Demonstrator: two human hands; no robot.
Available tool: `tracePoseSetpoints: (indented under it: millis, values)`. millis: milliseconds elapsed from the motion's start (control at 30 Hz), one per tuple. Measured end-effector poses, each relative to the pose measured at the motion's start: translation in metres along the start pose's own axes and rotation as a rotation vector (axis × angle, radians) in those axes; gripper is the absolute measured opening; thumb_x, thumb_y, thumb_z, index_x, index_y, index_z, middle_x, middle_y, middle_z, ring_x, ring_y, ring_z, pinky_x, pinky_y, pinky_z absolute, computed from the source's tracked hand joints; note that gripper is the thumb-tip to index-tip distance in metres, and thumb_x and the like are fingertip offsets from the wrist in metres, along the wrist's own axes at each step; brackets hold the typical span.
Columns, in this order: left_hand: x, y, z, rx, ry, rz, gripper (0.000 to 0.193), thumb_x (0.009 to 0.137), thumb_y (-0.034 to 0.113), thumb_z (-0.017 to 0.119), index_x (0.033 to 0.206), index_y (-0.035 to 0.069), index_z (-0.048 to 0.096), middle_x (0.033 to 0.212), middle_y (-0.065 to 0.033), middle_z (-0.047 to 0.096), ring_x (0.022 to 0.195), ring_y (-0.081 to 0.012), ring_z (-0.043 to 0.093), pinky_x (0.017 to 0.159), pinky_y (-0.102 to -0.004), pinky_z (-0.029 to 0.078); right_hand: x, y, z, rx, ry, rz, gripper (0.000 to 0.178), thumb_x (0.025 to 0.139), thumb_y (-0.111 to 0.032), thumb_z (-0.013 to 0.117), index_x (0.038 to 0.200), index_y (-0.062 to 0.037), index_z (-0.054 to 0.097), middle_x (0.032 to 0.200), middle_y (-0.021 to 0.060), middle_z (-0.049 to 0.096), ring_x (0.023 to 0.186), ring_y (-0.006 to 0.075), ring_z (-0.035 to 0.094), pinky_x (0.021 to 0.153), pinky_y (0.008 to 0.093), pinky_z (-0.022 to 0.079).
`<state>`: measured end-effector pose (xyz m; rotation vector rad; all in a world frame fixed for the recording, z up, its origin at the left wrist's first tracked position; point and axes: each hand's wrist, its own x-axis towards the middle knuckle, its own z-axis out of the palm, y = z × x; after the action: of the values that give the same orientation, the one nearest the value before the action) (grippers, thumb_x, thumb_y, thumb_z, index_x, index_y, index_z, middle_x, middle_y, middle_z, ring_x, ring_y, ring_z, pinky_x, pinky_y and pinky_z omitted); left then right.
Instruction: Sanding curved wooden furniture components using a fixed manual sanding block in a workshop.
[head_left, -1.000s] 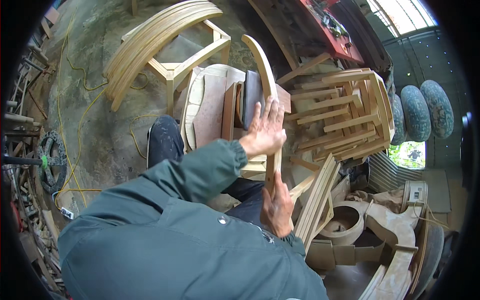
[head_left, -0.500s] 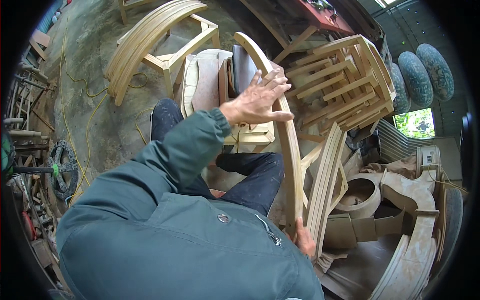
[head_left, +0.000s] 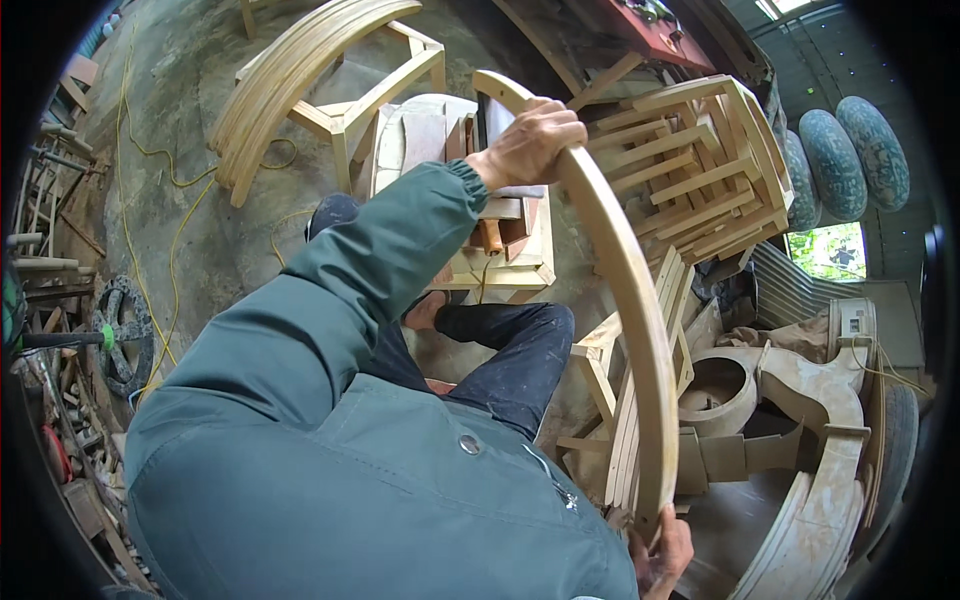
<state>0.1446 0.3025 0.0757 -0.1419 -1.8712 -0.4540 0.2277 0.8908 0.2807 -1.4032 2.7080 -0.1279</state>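
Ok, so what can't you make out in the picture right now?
In the head view:
Curved rail: a stretch is hidden by the left hand.
Right hand: wrist cut off by the lower edge.
Arc stack: top cut off by the upper edge.
Items on the red table: too small to identify.

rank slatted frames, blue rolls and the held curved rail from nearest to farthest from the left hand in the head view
1. Curved rail, in the left hand
2. Slatted frames, to its right
3. Blue rolls, farther right
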Motion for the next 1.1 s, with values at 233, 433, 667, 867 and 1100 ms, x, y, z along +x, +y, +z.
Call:
tracePoseSetpoints:
  millis: [233, 433, 667, 867, 1100]
  values:
    - [-0.004, -0.061, 0.026, 0.11, -0.077, -0.084, 0.03, 0.075, 0.006, 0.081, 0.099, 0.012, 0.064, 0.099, -0.0065, 0.064, 0.106, -0.0312, 0.063, 0.109, -0.0527, 0.038, 0.084, 0.038, 0.128, 0.274, 0.1, 0.21, 0.084, 0.083, -0.006, 0.076, 0.159, -0.0048, 0.039, 0.105, 0.0288, 0.069, 0.084, 0.045, 0.07, 0.073, 0.0451, 0.056]
    - [-0.047, -0.112, 0.03, 0.113, -0.246, -0.169, 0.033, 0.073, 0.004, 0.077, 0.102, 0.008, 0.062, 0.108, -0.0127, 0.064, 0.116, -0.0359, 0.06, 0.105, -0.0462, 0.042, 0.155, -0.03, 0.17, 0.351, 0.044, 0.176, 0.079, 0.094, -0.011, 0.07, 0.163, -0.0111, 0.032, 0.109, 0.0348, 0.069, 0.096, 0.049, 0.072, 0.08, 0.0477, 0.058]
    - [-0.035, -0.067, 0.019, 0.103, -0.201, -0.178, 0.035, 0.071, 0.008, 0.081, 0.099, 0.008, 0.061, 0.1, -0.0123, 0.061, 0.107, -0.0367, 0.057, 0.099, -0.0457, 0.044, 0.125, -0.008, 0.141, 0.279, 0.042, 0.156, 0.082, 0.088, -0.005, 0.075, 0.16, -0.0136, 0.038, 0.096, 0.0295, 0.069, 0.083, 0.0431, 0.073, 0.073, 0.0461, 0.056]
    - [-0.015, -0.025, 0.008, 0.042, -0.175, -0.138, 0.035, 0.069, 0.013, 0.083, 0.096, 0.009, 0.061, 0.096, -0.0106, 0.062, 0.099, -0.0325, 0.06, 0.095, -0.0431, 0.041, 0.086, -0.007, 0.092, 0.342, 0.032, 0.155, 0.088, 0.084, -0.003, 0.08, 0.16, -0.012, 0.038, 0.102, 0.0266, 0.071, 0.086, 0.0373, 0.074, 0.077, 0.0428, 0.058]
    - [-0.004, 0.015, 0.015, 0.03, -0.238, -0.184, 0.037, 0.067, 0.018, 0.086, 0.096, 0.013, 0.065, 0.095, -0.0064, 0.063, 0.104, -0.0286, 0.06, 0.106, -0.0502, 0.035, 0.042, -0.026, 0.056, 0.483, -0.005, 0.367, 0.071, 0.094, -0.014, 0.075, 0.156, -0.0028, 0.042, 0.131, 0.0191, 0.068, 0.118, 0.0251, 0.065, 0.105, 0.0361, 0.048]
